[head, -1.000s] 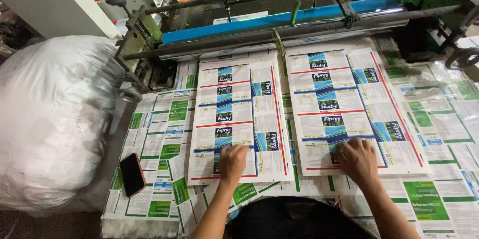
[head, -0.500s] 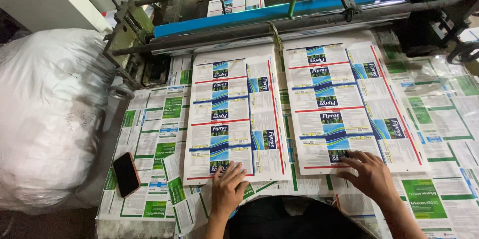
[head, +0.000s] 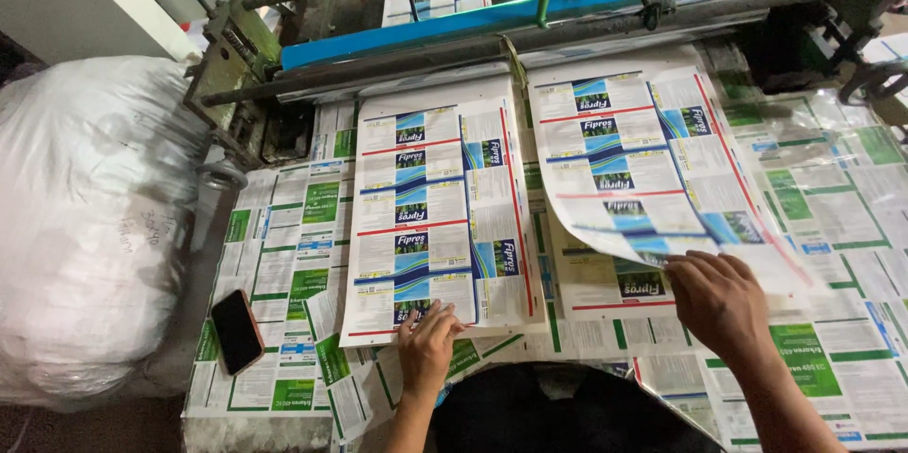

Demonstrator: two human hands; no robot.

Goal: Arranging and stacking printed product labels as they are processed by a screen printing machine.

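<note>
Two stacks of printed sheets with blue, white and red label panels lie side by side below a machine. My left hand (head: 427, 344) rests fingers-down on the near edge of the left stack (head: 440, 207). My right hand (head: 724, 302) grips the near edge of the top sheet (head: 653, 169) of the right stack and has it lifted and curled up. Under that sheet the right stack (head: 605, 287) shows another printed sheet.
Green and white printed sheets (head: 293, 254) cover the table around both stacks. A dark phone (head: 236, 330) lies at the left front. A big white plastic sack (head: 85, 226) bulges at the left. The machine's blue bar (head: 492, 13) and rollers run across the back.
My right hand has taken hold of the top sheet of the right stack and lifted its near edge. My left hand slid slightly toward me along the left stack's edge.
</note>
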